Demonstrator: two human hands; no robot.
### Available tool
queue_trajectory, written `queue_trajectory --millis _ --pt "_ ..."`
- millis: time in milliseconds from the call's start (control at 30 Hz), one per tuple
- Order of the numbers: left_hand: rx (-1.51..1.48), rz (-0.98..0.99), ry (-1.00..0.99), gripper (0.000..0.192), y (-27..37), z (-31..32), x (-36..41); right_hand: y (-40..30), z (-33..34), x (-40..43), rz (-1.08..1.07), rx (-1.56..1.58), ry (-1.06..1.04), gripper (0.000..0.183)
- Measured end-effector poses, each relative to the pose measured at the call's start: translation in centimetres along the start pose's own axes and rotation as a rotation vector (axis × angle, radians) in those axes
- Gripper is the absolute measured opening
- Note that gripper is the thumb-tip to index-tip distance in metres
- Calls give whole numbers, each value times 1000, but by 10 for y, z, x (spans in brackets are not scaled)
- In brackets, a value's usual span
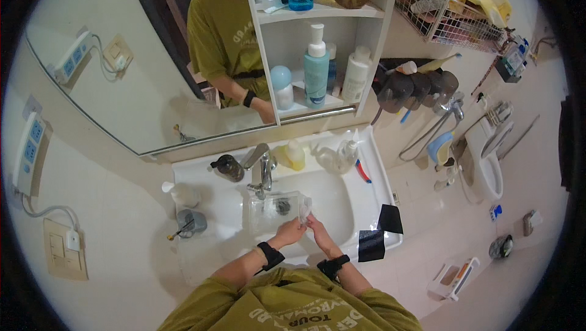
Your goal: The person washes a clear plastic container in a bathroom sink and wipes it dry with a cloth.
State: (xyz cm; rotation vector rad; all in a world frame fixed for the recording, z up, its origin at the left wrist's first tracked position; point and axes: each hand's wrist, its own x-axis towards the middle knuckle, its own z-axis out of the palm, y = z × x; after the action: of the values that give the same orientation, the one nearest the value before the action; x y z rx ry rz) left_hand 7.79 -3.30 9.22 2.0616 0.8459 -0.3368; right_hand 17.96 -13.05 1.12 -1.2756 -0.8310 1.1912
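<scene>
Over the white washbasin (336, 193), my left hand (289, 232) and my right hand (319, 232) meet at the fingertips. Between them they pinch a pale, crumpled piece, perhaps a wet cloth (305, 207); its exact kind is unclear. Beside it, under the chrome faucet (265, 168), a clear rectangular container (262, 212) sits in the bowl, its right edge against the cloth. The dark drain (283, 206) shows through it. Whether a finger also touches the container cannot be made out.
A dark bottle (230, 168), a yellow soap bottle (294, 154) and a clear pump bottle (348, 151) line the basin's back. At left stand a white bottle (185, 194) and a grey cup (191, 223). Black patches (371, 245) cover the right front rim. A mirror cabinet (316, 70) overhangs the back.
</scene>
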Motion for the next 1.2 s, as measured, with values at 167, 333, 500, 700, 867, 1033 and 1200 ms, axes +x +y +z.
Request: queue_trajectory --millis 167,333,500,700,867,1033,1200 --pt "-137 157 95 42 -31 12 5 -5 -5 45 -11 -235 103 49" --pt "-208 234 146 41 -48 25 12 12 -14 40 16 -142 183 48" --pt "-300 179 119 37 -52 11 4 -19 12 -23 96 -643 -88 46" --pt "-385 255 119 35 -71 15 13 -19 7 22 24 -656 -13 46" --pt "-589 192 -42 30 -46 -7 -8 -15 2 48 125 -260 244 56" --pt "-533 226 35 29 -50 -11 -14 -7 -6 25 387 350 252 69" --pt "-662 308 -24 29 -41 -23 -24 -50 -4 -3 365 457 223 67"
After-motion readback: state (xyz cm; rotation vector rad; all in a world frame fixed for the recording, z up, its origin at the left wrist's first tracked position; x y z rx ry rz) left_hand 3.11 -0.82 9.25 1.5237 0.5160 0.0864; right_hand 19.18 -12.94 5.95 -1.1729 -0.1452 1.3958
